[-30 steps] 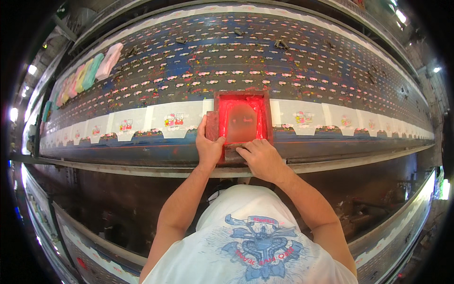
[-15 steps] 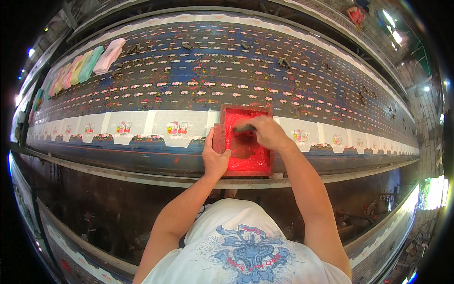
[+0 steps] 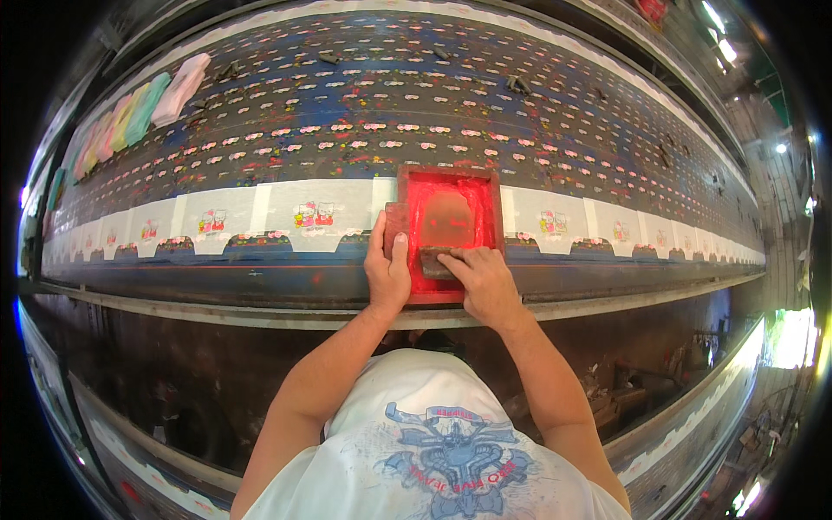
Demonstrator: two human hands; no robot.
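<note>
A red-stained screen printing frame (image 3: 497, 217) lies on the long printing table, over the row of white fabric pieces (image 3: 286, 195). My left hand (image 3: 389, 273) grips the block (image 3: 396, 222) on the frame's left side, thumb on top. Inside the frame, my right hand (image 3: 490, 284) is closed on a small dark squeegee (image 3: 436, 263) at the near end of the mesh. Red ink (image 3: 419, 192) coats the mesh around a brownish rounded area (image 3: 448, 218) in the middle. Fabric on both sides of the frame bears small cartoon figures in pink and red.
Stacks of folded pastel cloth (image 3: 149, 110) lie at the far left of the table. Several dark lumps (image 3: 518, 84) are scattered across its patterned, ink-spotted top (image 3: 347, 113). A pale rail (image 3: 286, 317) runs along the near edge. Another printing table (image 3: 143, 451) stands at the lower left.
My right hand has drawn the squeegee from the far part of the mesh to its near end. My left hand keeps its hold on the frame. The whole view has shifted slightly.
</note>
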